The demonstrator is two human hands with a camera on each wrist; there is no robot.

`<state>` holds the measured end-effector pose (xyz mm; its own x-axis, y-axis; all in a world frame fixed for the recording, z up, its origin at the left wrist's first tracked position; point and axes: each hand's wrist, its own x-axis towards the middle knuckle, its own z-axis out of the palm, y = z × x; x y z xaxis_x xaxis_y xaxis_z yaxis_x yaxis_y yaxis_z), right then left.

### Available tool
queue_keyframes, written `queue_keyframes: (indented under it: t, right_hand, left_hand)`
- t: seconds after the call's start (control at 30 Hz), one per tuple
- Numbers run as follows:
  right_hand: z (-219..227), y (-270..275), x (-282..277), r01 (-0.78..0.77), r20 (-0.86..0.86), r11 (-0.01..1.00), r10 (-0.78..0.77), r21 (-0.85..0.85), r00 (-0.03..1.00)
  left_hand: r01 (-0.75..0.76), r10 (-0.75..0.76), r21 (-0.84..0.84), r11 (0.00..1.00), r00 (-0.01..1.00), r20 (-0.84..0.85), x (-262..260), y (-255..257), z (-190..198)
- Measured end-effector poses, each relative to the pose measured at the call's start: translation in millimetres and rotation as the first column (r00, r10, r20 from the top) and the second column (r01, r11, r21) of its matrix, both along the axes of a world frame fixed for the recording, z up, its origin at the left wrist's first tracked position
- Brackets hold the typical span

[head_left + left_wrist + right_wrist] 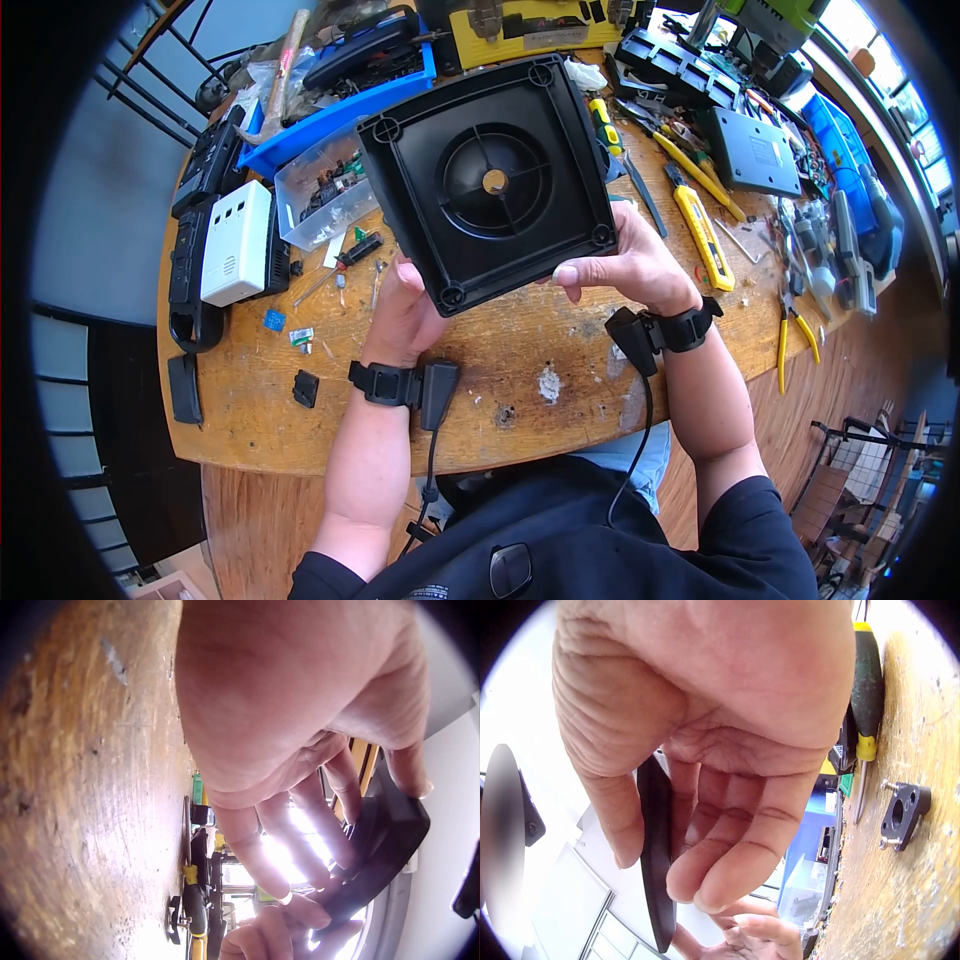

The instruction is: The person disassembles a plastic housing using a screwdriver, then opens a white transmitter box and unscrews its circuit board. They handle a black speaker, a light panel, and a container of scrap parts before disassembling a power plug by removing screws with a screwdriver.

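Note:
Both hands hold up a black square plastic housing (520, 205) over the wooden workbench (540, 430). Its hollow side faces the head camera, showing a round recess with ribs, a hole in the middle and a screw boss at each corner. My left hand (405, 315) grips the lower left edge, thumb on one side and fingers on the other around the housing (386, 836). At the lower right corner my right hand (640, 265) pinches it, thumb on the near face and fingers behind. In the right wrist view the housing (656, 862) appears edge-on.
A clear box of parts (305, 230) and a white case (237, 245) stand at left, with a blue tray (270, 155) behind. To the right lie a yellow utility knife (700, 225) and yellow-handled pliers (785, 340). A small black part with screws (907, 816) lies near a screwdriver (867, 682).

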<state>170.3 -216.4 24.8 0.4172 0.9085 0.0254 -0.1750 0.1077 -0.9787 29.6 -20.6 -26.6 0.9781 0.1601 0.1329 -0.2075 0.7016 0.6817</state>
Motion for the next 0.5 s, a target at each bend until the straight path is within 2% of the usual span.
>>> queue_keyframes:
  t: [0.5]
  right_hand:
    - [1.3,0.4,-1.8,0.006,-0.026,1.0,-0.006,0.001,1.0]
  left_hand:
    - [-0.004,0.004,0.054,0.999,1.0,-0.001,-1.3,2.9,-2.8]
